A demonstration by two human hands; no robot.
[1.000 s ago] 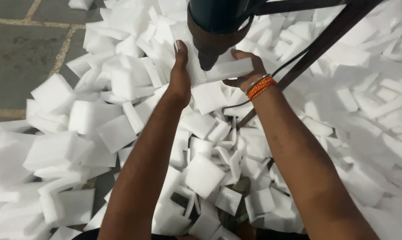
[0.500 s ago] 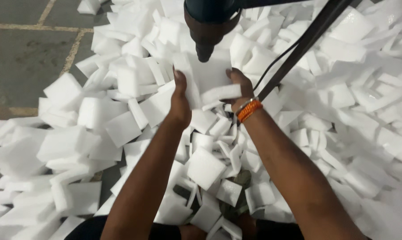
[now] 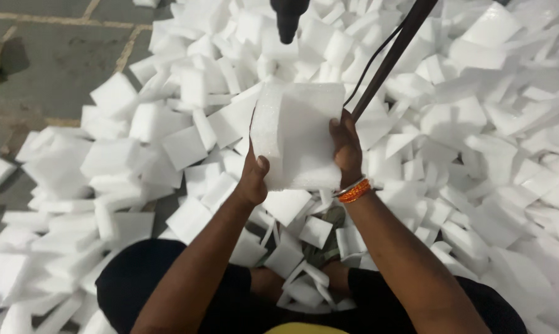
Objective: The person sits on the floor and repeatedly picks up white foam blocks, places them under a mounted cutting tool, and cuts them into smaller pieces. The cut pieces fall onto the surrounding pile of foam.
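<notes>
Honestly, with the left hand point(image 3: 253, 180) and right hand point(image 3: 346, 148) only pinching the white foam block point(image 3: 299, 133) by its edges just below the dark tool tip point(image 3: 288, 21), it could slip into the foam pile point(image 3: 477, 124).

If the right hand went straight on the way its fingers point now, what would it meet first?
The right hand holds the white foam block, fingers pointing up the picture. Straight ahead, it would probably first meet the slanted dark rod just above its fingertips, though depth is unclear.
</notes>
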